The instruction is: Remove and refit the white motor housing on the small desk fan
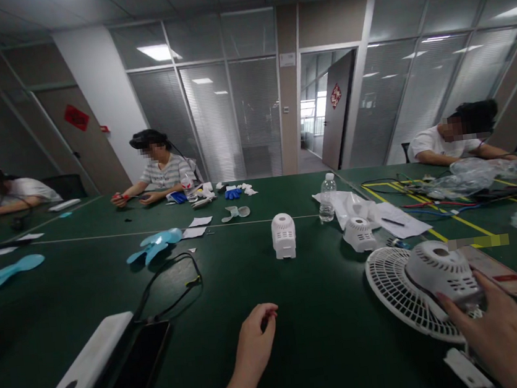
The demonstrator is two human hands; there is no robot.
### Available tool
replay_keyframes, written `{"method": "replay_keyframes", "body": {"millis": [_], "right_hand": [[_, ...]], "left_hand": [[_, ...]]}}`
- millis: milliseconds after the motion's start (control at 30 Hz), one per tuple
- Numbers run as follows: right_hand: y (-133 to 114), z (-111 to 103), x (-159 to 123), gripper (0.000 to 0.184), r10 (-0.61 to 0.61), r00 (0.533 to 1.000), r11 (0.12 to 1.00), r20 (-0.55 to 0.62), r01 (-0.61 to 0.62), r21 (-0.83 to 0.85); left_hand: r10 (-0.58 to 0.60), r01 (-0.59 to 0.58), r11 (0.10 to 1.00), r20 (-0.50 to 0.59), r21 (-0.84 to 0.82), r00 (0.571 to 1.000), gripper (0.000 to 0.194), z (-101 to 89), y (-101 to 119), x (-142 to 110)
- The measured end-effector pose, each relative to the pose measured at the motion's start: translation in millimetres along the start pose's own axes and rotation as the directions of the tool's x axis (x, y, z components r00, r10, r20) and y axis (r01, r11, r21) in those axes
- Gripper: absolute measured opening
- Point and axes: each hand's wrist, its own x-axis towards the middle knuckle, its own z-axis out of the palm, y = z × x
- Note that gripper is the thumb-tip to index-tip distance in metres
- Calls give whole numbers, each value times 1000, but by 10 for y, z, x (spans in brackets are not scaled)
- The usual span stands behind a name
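On the right, my right hand (504, 325) grips the side of a white, vented fan motor housing (442, 266), thumb and fingers around its lower edge. The housing is over a round white fan grille (384, 276), which it partly covers; whether they touch I cannot tell. My left hand (256, 337) is above the green table (321, 330) near the front middle, fingers curled together, and anything inside them is hidden. Beyond it, a second white vented housing (284, 238) stands upright. Another white housing (359, 234) lies tilted near a water bottle (327, 197).
At left lie a white power bank (88, 363), a black phone (134, 373), a cable (197, 269) and blue fan blades (155, 246). A pink-edged phone (500, 269) is by my right hand. Plastic bags (462, 180) and wires lie far right. Several people sit around the table.
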Motion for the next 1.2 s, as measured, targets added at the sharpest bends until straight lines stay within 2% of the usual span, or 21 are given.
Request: {"method": "replay_keyframes", "body": {"millis": [67,133,233,333,467,633,733,800,867,933,1033,1100,1133,1200], "right_hand": [[-97,-18,40,83,-106,991,993,-85,102,-52],[-240,-40,88,79,-200,959,980,-200,193,-53],[-542,-44,178,80,-260,917,960,-303,279,21],[-857,109,306,80,-203,947,953,-249,249,173],[-1115,631,557,82,-134,987,923,-87,156,353],[-1151,1314,841,78,-35,999,938,-13,37,346],[-1093,1542,886,72,6,998,947,63,-26,320],[-1071,1601,861,69,-1,995,950,102,-31,312],[-1082,1564,792,72,-52,993,946,102,17,324],[-1111,1399,671,75,-137,988,931,75,103,351],[-1089,914,417,71,-262,965,892,22,233,388],[-959,518,261,67,-305,949,875,-80,312,370],[-850,337,208,65,-298,942,881,-156,334,334],[-545,72,169,64,-215,947,926,-240,275,258]], "left_hand": [[-19,19,1000,21,18,1000,25,-2,-3,5],[-31,31,999,33,24,999,26,-2,-1,10],[-34,33,999,37,19,999,26,1,0,15],[-42,41,999,42,20,998,26,2,-13,21],[-59,59,998,39,16,997,26,-11,-50,37],[-121,119,992,48,40,992,29,-32,-46,61],[-161,158,986,52,58,986,29,-35,-12,72],[-181,177,982,54,60,982,30,-37,4,78],[-190,186,981,64,53,980,30,-41,9,82],[-193,190,981,74,47,978,30,-48,7,79],[-181,178,983,88,46,980,30,-56,4,61],[-165,161,986,99,54,981,30,-55,7,45],[-158,153,986,105,59,982,31,-52,10,37],[-148,140,987,113,73,983,31,-42,17,24]]}}
